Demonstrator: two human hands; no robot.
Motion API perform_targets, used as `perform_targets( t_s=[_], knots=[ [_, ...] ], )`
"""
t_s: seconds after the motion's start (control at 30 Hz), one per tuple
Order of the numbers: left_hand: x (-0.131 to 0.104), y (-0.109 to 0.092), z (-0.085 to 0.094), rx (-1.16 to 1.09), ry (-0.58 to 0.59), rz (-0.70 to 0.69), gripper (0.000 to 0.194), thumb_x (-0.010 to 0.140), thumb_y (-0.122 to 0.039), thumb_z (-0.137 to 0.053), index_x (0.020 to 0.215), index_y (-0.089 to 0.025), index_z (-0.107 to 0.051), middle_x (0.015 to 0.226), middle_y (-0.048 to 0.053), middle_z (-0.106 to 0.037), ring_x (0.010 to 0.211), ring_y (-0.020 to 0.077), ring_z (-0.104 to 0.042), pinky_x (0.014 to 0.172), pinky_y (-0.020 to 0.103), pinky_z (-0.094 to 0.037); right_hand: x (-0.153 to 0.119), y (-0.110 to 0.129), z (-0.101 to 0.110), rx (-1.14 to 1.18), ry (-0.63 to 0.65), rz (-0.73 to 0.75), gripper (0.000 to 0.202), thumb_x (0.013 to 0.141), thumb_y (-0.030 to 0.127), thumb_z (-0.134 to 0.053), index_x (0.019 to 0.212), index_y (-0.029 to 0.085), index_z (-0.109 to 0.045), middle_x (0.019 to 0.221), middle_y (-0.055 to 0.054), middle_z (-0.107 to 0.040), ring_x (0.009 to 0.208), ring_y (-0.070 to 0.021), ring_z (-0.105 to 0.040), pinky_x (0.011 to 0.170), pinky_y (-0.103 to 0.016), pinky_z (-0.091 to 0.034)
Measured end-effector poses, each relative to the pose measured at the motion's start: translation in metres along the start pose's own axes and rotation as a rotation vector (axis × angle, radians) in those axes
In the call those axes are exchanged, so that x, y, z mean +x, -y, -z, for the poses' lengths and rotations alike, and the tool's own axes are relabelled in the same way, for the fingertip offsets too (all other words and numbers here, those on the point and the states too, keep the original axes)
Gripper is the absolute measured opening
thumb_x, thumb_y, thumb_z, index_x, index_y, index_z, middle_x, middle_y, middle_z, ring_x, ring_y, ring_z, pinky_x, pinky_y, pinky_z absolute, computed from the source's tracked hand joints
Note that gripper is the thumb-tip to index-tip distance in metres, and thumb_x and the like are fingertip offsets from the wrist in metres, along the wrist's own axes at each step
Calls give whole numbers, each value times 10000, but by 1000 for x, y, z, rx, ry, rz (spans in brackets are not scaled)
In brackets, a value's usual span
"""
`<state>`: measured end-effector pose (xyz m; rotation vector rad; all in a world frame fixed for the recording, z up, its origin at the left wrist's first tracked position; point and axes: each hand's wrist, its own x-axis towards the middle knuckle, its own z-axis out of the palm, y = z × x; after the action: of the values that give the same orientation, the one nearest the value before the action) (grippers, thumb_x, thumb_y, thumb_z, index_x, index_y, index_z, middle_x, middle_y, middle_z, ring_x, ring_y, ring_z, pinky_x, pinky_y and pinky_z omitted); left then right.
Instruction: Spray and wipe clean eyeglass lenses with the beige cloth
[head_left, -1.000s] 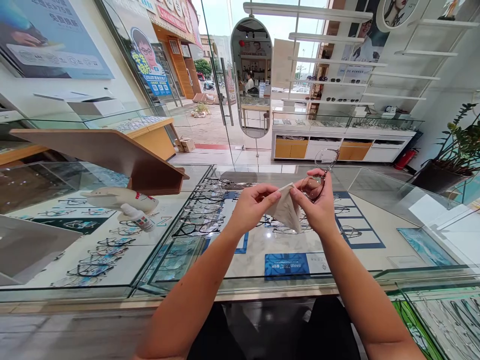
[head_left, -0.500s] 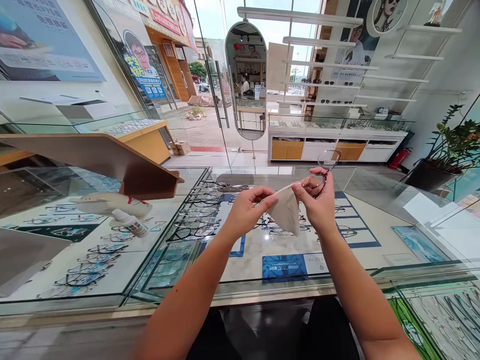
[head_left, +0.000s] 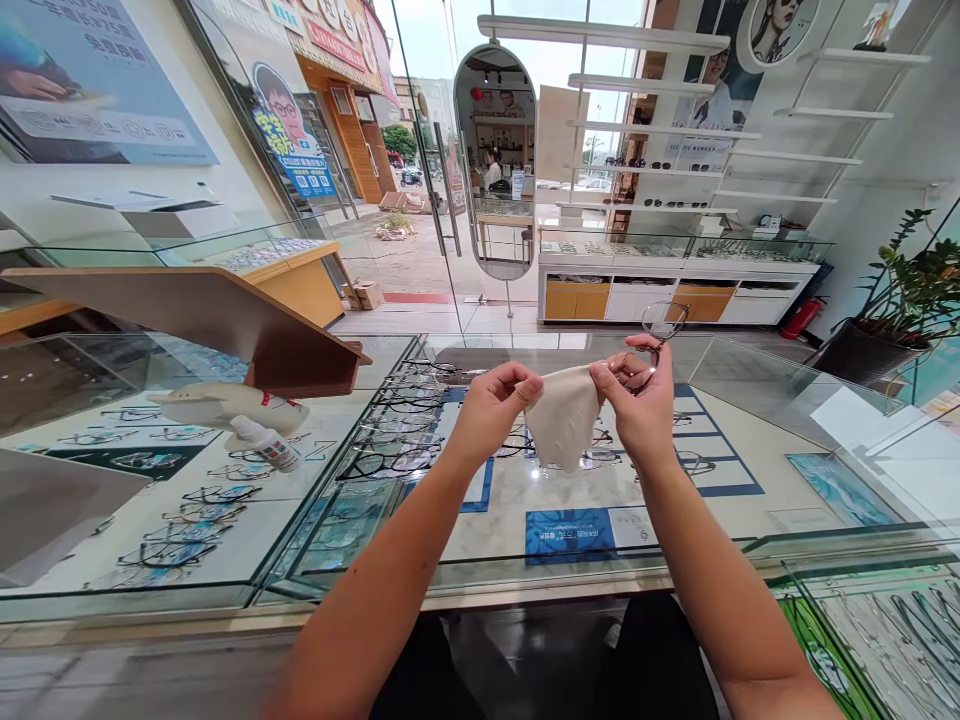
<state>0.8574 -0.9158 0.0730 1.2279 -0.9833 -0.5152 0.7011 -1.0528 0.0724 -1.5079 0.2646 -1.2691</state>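
Note:
A beige cleaning cloth (head_left: 564, 418) hangs between my two hands, its upper edge stretched nearly level. My left hand (head_left: 491, 408) pinches its left corner between thumb and fingers. On the other side my right hand (head_left: 643, 400) pinches the opposite corner with the thumb. The same right hand also holds a pair of eyeglasses (head_left: 664, 322); one round lens sticks up above the fingers, and the rest is partly hidden by them. Both hands are above the glass display counter (head_left: 480, 545), where rows of eyeglass frames (head_left: 397, 425) lie below.
On the counter's left stand a small white spray bottle (head_left: 266, 443), a beige object (head_left: 202, 404) lying beside it, and a brown wooden stand (head_left: 300, 350). A blue card (head_left: 570, 536) lies near the front edge. An oval mirror (head_left: 495, 160) stands beyond the counter.
My left hand has shifted slightly left and down, drawing the cloth's top edge out. The cloth, narrow and folded before, now spreads wider. The eyeglasses stay in my right hand.

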Motion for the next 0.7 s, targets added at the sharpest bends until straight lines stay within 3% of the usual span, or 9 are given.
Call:
perform_targets(
  t_s=[0.17, 0.37, 0.43, 0.57, 0.7],
  knots=[
    [1, 8, -11, -193, 1, 102, 614, 739, -737, -937, 871, -194, -682, 807, 5, -656, 732, 138, -572, 719, 267, -517, 1, -1, 0, 20, -67, -11, 607, 878, 507, -902, 1235, 303, -455, 861, 23, -691, 831, -224, -715, 764, -367, -581],
    [1, 23, -22, -304, -278, 54, 679, 736, -791, -908, 937, -234, -574, 754, -52, -585, 615, 107, -505, 566, 225, -431, -3, -6, -3, 64, 14, -32, 578, 909, 451, -885, 1266, 300, -457, 850, 47, -725, 735, -176, -683, 713, -333, -567],
    [3, 21, -16, -282, -339, 51, 689, 727, -788, -914, 921, -234, -554, 743, -56, -578, 608, 106, -510, 564, 227, -430, -3, -7, -3, 78, 23, -32, 569, 916, 448, -874, 1265, 308, -448, 848, 55, -730, 736, -176, -687, 693, -326, -566],
    [7, 14, 8, -200, -338, 73, 685, 717, -789, -916, 892, -234, -556, 715, -49, -578, 587, 122, -516, 544, 248, -413, 3, -8, 4, 89, 39, -48, 559, 889, 440, -882, 1239, 300, -470, 823, 66, -711, 714, -162, -659, 674, -311, -552],
    [12, 6, 28, 75, -343, -49, 543, 855, -719, -844, 910, -227, -621, 732, -25, -603, 612, 137, -504, 562, 257, -374, 15, -3, 15, 132, 236, -105, 578, 823, 428, -938, 1192, 281, -519, 775, 76, -670, 657, -142, -598, 643, -297, -521]
  ],
)
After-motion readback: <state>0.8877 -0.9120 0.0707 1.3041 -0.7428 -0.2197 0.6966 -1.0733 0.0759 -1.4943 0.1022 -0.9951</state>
